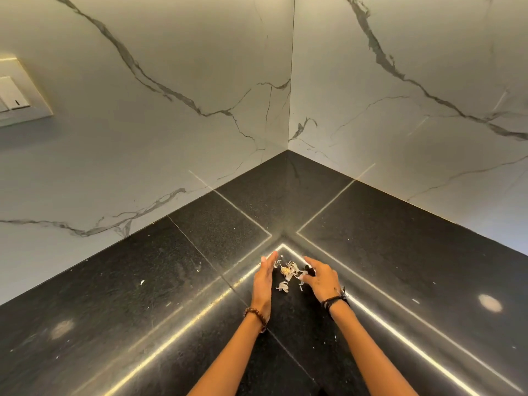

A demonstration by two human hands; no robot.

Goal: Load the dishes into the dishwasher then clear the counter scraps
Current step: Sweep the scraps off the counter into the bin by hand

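While the left hand [264,277] stands on its edge with straight fingers, palm turned to the right, the scraps [287,274] lie just beside it, in the gap between both hands. These are pale, thin peels in a loose small heap, stretched a little from the front towards the inner corner of the bench [114,295]. The right hand [320,277] is on the other side of the heap, palm down with relaxed, slightly bent fingers that touch or almost touch the nearest peels; it holds nothing that I can see. Both hands seem equally near, so I judge that the next move is to push them together. The surface is black polished stone with bright reflected lines and a few white crumbs. Behind stand white marble walls [171,67], and a switch plate [17,95] is at far left.
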